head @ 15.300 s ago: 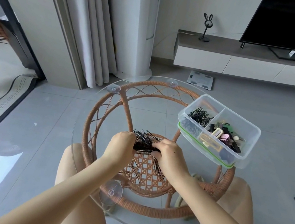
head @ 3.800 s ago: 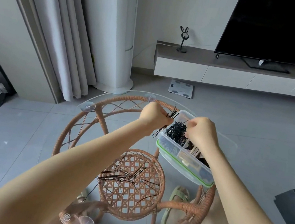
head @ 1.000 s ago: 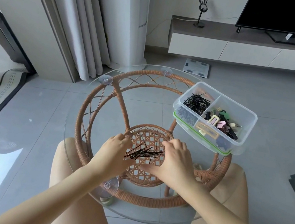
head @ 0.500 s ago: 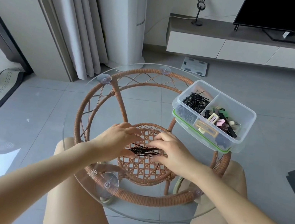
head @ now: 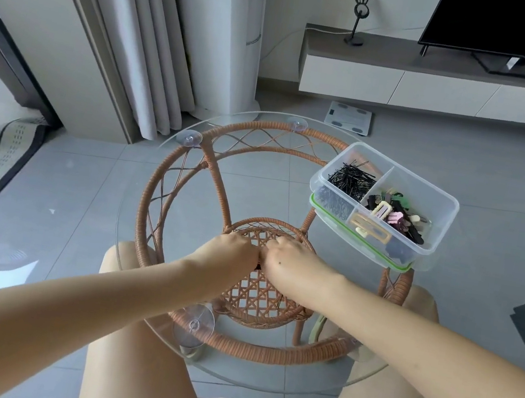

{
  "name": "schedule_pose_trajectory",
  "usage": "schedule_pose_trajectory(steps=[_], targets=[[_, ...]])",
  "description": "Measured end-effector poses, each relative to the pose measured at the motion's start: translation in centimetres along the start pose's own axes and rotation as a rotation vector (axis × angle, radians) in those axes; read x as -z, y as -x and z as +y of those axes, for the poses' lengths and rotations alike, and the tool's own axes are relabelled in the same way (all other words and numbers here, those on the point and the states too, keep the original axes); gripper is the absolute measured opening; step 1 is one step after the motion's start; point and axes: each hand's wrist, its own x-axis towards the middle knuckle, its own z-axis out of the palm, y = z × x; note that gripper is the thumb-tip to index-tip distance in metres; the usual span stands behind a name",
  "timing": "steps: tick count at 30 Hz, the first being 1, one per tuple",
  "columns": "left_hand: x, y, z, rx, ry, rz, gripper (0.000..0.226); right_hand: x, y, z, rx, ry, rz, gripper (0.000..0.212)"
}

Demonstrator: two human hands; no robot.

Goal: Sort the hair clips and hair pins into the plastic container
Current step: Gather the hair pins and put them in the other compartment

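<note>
A clear plastic container (head: 425, 183) with a green-rimmed lid under it stands on the right side of the round glass table (head: 291, 186). Its left compartment holds black hair pins (head: 349, 179). The right one holds coloured hair clips (head: 397, 215). My left hand (head: 231, 253) and my right hand (head: 293, 266) are pressed together knuckle to knuckle at the table's middle, fingers curled down over a bundle of black hair pins. Only a dark sliver (head: 258, 268) of that bundle shows between them; the remainder is hidden.
Under the glass is a wicker frame (head: 152, 187) with suction cups (head: 195, 323). My knees sit below the near edge. On the floor behind lies a white scale (head: 349, 118). Curtains (head: 148, 40) hang at the left, and a TV cabinet (head: 446, 87) runs along the back.
My hands have closed in from both sides over the loose pins that lay between them. The pins are now covered, and the fingers have curled shut.
</note>
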Motion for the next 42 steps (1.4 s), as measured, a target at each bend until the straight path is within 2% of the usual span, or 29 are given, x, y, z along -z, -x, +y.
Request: schedule_pose_trajectory(steps=[4,10,16,22,26,30,33,35,38,42], targets=[[1.7,0.1,-2.4,-0.056,0.114,-0.084,0.028,0.3,-0.1,1.3,0.023,-0.121,-0.029,0.023],[1.6,0.3,-4.3,-0.033,0.381,-0.006,0.028,0.2,0.5,2.9,-0.096,-0.34,-0.013,0.021],[2.7,-0.4,-4.7,0.065,0.626,0.077,0.017,2.3,1.6,4.2,-0.219,-0.586,0.185,0.022],[5.5,-1.6,-5.2,0.147,0.897,0.112,0.005,6.4,2.5,10.0,-0.35,-0.515,0.368,0.017],[8.7,-3.3,-4.6,0.189,1.029,0.152,0.004,7.6,1.6,15.4,-0.41,-0.254,0.283,0.02],[12.0,-6.2,-2.6,0.158,1.024,0.17,0.016,7.8,-0.2,17.4,-0.273,0.09,0.15,0.018],[13.8,-8.8,-0.6,0.147,1.048,0.162,0.017,7.9,-1.4,17.3,-0.141,0.209,0.074,0.016],[14.3,-10.8,0.6,0.148,1.018,0.169,0.015,7.9,-1.8,17.5,-0.107,0.257,0.086,0.017],[14.7,-13.8,2.0,0.148,0.926,0.194,0.014,7.5,-1.3,19.0,-0.216,0.103,0.16,0.022],[14.6,-16.7,3.7,0.099,0.672,0.228,0.015,6.8,0.9,19.9,-0.365,-0.156,0.293,0.019]])
